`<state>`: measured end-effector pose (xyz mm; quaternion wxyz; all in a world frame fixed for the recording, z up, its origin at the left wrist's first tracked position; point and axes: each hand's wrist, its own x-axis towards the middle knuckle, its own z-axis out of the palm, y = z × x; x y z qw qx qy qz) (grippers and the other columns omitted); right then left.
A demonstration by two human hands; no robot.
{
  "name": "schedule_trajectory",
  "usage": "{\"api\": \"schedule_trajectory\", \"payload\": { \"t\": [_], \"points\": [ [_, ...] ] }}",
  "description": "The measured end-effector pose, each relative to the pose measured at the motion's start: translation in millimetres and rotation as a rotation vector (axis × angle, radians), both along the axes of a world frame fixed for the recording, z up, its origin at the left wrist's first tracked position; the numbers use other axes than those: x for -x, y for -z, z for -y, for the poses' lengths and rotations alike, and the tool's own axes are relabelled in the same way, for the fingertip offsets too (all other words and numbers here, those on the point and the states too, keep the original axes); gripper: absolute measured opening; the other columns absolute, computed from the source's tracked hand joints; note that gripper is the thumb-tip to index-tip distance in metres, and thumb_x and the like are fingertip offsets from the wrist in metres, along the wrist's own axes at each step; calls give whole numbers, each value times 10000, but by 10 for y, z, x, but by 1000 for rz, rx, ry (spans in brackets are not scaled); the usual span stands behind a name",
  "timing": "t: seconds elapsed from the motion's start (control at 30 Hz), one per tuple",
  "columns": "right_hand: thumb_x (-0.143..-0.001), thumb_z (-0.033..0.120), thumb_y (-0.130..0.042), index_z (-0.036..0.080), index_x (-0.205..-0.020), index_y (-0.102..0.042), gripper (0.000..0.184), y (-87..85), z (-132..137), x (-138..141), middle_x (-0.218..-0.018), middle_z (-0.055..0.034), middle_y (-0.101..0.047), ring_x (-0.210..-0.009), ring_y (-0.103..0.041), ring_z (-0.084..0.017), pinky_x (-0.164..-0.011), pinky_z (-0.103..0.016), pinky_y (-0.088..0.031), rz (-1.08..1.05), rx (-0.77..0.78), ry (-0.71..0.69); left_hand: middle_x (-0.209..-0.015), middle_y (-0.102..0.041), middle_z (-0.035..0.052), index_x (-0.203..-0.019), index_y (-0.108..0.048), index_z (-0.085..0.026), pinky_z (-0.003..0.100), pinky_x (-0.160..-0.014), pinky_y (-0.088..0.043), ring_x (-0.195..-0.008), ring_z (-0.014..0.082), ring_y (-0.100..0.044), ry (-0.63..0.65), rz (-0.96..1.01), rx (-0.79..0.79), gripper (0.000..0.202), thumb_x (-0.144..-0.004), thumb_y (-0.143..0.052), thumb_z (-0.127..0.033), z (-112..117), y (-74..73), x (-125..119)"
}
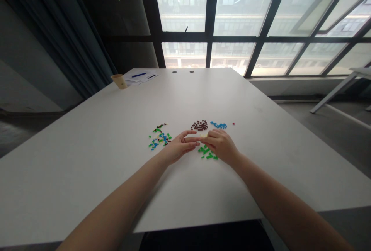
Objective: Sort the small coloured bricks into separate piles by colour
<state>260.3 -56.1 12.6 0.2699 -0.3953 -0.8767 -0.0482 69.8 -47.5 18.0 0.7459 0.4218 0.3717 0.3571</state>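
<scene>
My left hand (184,145) hovers over the piles of small toy bricks, its fingers stretched out and apart. Its fingertips meet those of my right hand (219,143), whose fingers are curled in a pinch; what they hold, if anything, is too small to make out. Beneath my right hand lie green bricks (207,151), partly covered by it. Pale yellow bricks (204,135) show between the hands. Just beyond are a brown pile (199,125) and a blue pile (218,125). Left of my left hand is a mixed-colour pile (159,139).
A single red brick (233,124) lies right of the blue pile. At the white table's (116,127) far left stand a paper cup (119,81) and papers (135,79) with a blue pen (138,75). Two dark round discs (191,72) sit near the far edge.
</scene>
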Motion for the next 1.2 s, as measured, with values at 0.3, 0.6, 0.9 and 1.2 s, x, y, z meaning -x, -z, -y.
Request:
{"api": "schedule_trajectory", "payload": {
  "t": [0.3,0.6,0.9,1.2],
  "points": [
    [-871,245,-438,203,-813,-644,218,39,-73,-54,-716,-24,-563,-708,-496,-127,-704,-255,-324,-91,102,48,-1015,-643,76,-971,-526,-182,259,-803,-432,-838,113,-620,-19,66,85,392,-627,-709,-136,-17,-35,25],
    [-799,192,-513,218,-777,-661,152,129,-190,-266,-811,-33,-594,-730,-524,-140,-675,-267,-333,41,358,412,-976,-647,79,-943,-528,-160,225,-707,-463,-725,86,-613,-193,-38,41,292,-683,-660,-169,-134,-15,150],
    [-789,202,-529,225,-810,-669,143,79,-167,-269,-849,-30,-611,-740,-537,-131,-676,-255,-346,28,413,467,-867,-635,47,-918,-526,-161,209,-646,-455,-671,80,-597,-255,-58,38,298,-656,-664,-186,-183,-22,167],
    [-786,180,-501,255,-842,-680,202,76,-187,-322,-903,-20,-609,-804,-545,-133,-700,-243,-352,57,511,514,-799,-606,49,-793,-606,-183,300,-690,-441,-746,173,-565,-384,-927,-651,160,-676,-516,-242,-462,-41,695]
  ]
}}
